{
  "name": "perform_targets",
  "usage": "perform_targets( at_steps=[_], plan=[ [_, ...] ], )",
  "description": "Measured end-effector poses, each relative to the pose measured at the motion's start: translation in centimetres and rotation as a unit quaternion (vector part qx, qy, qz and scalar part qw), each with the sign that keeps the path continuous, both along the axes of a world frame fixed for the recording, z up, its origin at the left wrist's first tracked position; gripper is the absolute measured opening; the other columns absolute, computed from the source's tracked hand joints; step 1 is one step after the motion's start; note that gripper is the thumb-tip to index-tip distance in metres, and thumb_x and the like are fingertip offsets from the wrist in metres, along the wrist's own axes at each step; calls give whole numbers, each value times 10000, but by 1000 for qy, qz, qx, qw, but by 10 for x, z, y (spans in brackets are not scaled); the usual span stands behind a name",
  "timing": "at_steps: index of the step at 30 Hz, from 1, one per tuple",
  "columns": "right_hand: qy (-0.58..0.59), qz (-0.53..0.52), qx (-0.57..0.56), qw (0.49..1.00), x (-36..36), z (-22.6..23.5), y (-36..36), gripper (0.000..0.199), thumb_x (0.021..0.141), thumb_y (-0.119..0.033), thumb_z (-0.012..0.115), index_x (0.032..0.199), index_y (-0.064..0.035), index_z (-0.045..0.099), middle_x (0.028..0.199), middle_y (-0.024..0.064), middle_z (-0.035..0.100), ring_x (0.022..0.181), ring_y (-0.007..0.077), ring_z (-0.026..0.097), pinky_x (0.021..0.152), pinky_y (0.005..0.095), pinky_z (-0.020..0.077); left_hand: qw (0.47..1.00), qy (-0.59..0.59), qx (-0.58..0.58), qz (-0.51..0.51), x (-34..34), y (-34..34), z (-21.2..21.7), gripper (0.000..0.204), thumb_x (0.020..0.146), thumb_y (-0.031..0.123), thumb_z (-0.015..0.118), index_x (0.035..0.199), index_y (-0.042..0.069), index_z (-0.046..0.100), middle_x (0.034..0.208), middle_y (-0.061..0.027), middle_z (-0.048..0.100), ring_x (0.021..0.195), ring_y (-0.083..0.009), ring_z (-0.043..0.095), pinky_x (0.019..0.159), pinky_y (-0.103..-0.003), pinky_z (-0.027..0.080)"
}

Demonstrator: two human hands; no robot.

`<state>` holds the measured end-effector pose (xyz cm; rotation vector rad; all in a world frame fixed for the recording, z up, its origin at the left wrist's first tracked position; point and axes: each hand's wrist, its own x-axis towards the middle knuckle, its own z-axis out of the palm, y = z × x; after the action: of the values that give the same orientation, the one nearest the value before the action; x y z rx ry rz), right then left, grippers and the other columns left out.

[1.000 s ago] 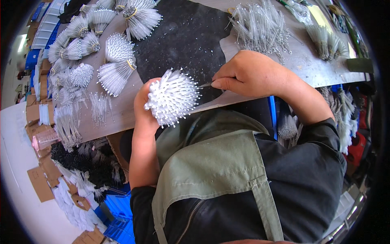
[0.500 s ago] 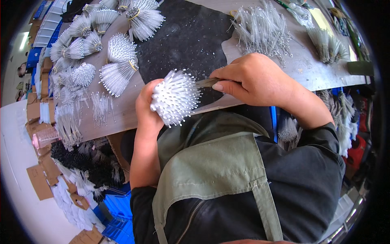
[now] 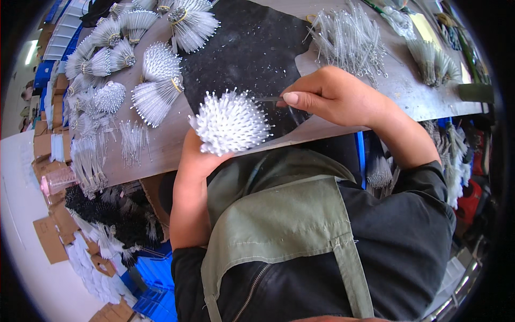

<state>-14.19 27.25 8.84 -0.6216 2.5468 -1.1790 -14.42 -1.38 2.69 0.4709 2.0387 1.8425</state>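
Observation:
My left hand (image 3: 197, 154) is closed around a thick bundle of small wire brushes (image 3: 232, 123). Their white bristle tips face up and fan out, hiding most of the fingers. Just right of the bundle, my right hand (image 3: 324, 97) pinches a thin, flat metal strip (image 3: 270, 99) between thumb and fingers. The strip's far end meets the bundle's right edge; whether it goes in among the brushes I cannot tell. Both hands are over the near edge of a black mat (image 3: 241, 48).
Banded brush bundles (image 3: 155, 102) crowd the table's left side. A loose heap of looped wire brushes (image 3: 348, 43) lies at the back right, with more bundles (image 3: 429, 61) farther right. A pink-capped clear bottle (image 3: 58, 181) is at the left edge.
The bundle has tipped so its bristle ends face more upward. My right hand has turned, and the metal strip now shows its thin edge instead of its flat side.

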Motion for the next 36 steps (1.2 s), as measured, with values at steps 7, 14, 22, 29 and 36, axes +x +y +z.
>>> perform_targets(
  at_steps=[7, 14, 22, 29, 36],
  plan=[
    [-33, 1, -98, 995, 3, -11, 0, 373, 951, -304, 485, 984, 28, 649, 802, 120, 637, 730, 177, 573, 678, 296, 456, 982, -166, 83, 34, 2, -4, -5, 699, 610, -66, 731, 1252, -3, 463, 1165, -82, 585, 1072, -193, 562, 927, -352, 442],
    [-349, -38, -308, 884, 13, -16, -7, 511, 976, -434, 367, 932, 20, 598, 563, -75, 293, 473, 26, 241, 422, 211, 192, 999, 25, -17, 26, 1, 8, 0, 492, 744, 7, 670, 1201, -31, 492, 1144, -108, 591, 1047, -190, 576, 901, -331, 461],
    [-462, -31, -427, 776, 24, -41, -24, 521, 980, -436, 348, 897, 35, 556, 559, -82, 258, 454, 19, 177, 389, 195, 141, 977, 189, -62, 83, -1, 10, -7, 348, 764, 107, 665, 1071, -17, 555, 1011, -96, 631, 911, -170, 607, 799, -304, 472],
    [-480, -18, -424, 768, 22, -42, -24, 516, 981, -433, 346, 892, 34, 549, 560, -82, 253, 446, 19, 161, 386, 196, 132, 962, 215, -61, 156, -1, 11, -19, 377, 710, 118, 707, 1038, 1, 561, 927, -101, 629, 855, -206, 614, 772, -314, 468],
    [-533, -8, -516, 671, 25, -45, -32, 537, 971, -472, 331, 869, 16, 532, 536, -71, 251, 426, 40, 158, 380, 214, 150, 896, 372, -188, 150, 1, 13, -12, 292, 800, 108, 624, 1056, -8, 546, 987, -102, 627, 867, -180, 616, 772, -302, 482]
  ],
)
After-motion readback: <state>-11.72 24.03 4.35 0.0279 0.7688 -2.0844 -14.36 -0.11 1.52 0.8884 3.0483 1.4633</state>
